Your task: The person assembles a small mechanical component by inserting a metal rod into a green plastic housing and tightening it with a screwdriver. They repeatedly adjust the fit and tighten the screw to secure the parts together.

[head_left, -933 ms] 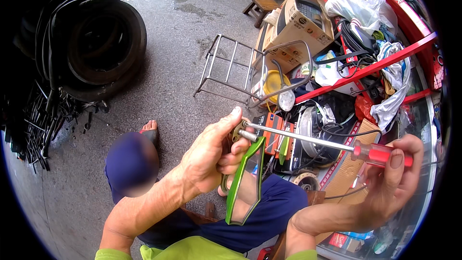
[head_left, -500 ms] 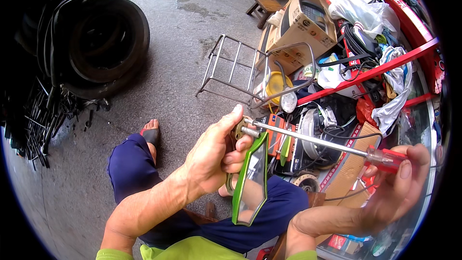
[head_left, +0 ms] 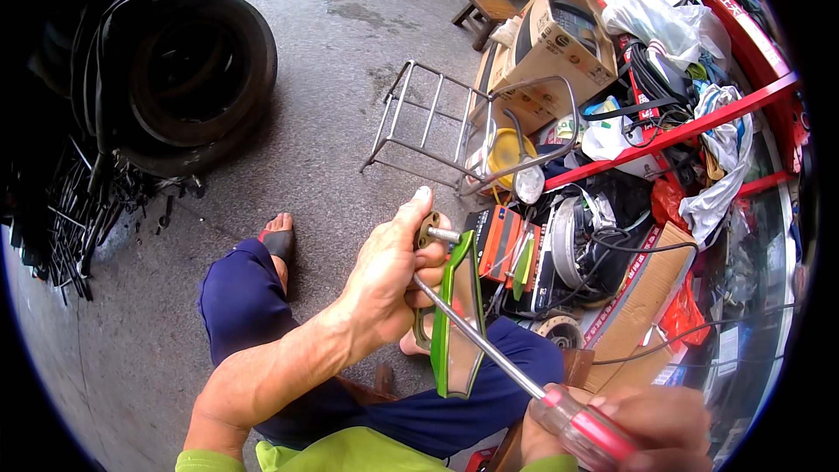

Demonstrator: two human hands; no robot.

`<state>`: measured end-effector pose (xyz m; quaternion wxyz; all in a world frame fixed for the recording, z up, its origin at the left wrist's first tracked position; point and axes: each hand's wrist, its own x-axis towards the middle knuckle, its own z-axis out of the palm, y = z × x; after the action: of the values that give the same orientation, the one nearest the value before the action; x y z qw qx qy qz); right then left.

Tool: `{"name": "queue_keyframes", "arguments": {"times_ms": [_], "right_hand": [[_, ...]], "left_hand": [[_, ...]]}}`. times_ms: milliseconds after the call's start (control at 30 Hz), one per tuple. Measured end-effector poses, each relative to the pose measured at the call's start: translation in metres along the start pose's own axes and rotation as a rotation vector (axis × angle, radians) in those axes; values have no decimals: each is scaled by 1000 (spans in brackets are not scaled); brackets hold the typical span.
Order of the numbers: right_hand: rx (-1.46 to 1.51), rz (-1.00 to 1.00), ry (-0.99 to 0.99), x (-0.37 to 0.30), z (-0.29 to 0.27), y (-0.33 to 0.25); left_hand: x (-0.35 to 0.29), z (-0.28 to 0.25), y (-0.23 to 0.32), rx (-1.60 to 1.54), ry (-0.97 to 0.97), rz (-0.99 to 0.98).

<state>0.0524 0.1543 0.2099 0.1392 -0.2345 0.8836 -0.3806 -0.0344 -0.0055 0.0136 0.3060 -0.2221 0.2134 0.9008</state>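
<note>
My left hand (head_left: pixel 376 275) is closed around the mount of a mirror (head_left: pixel 461 323) with a green rim. A brass-coloured metal piece (head_left: pixel 426 231) with holes shows at my thumb and fingers, and a short threaded bolt (head_left: pixel 446 235) sticks out of it to the right. My right hand (head_left: pixel 669 424), partly blurred, grips the red and clear handle of a screwdriver (head_left: pixel 498 355). Its long shaft slants up to the left, passing in front of the mirror. The tip lies by my left fingers, below the bolt; whether it touches anything I cannot tell.
Tyres (head_left: pixel 258 79) and black tubes are piled at far left. A metal rack (head_left: pixel 426 122) stands ahead, beside cardboard boxes (head_left: pixel 559 57) and a wooden stool (head_left: pixel 485 13). On the right, a red frame (head_left: pixel 690 127) borders cables, bags, an orange-red box (head_left: pixel 498 245) and a cardboard sheet (head_left: pixel 642 315).
My right hand has come down and to the left with the screwdriver. Its tip has dropped from beside the bolt to lower by my left fingers. The mirror has tilted slightly.
</note>
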Motion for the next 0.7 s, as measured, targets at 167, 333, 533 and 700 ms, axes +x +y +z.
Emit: {"name": "queue_keyframes", "arguments": {"times_ms": [167,333,533,700], "right_hand": [[-319,-479,539,-9,9,20],[-252,-646,1048,-30,5,23],[-176,-74,1119,32,-1,54],[-168,-99,346,83,5,94]], "left_hand": [[5,14,1,14,118,47],[1,9,2,70,-125,-53],[-6,19,0,224,-239,-87],[-7,19,1,294,-282,-59]]}}
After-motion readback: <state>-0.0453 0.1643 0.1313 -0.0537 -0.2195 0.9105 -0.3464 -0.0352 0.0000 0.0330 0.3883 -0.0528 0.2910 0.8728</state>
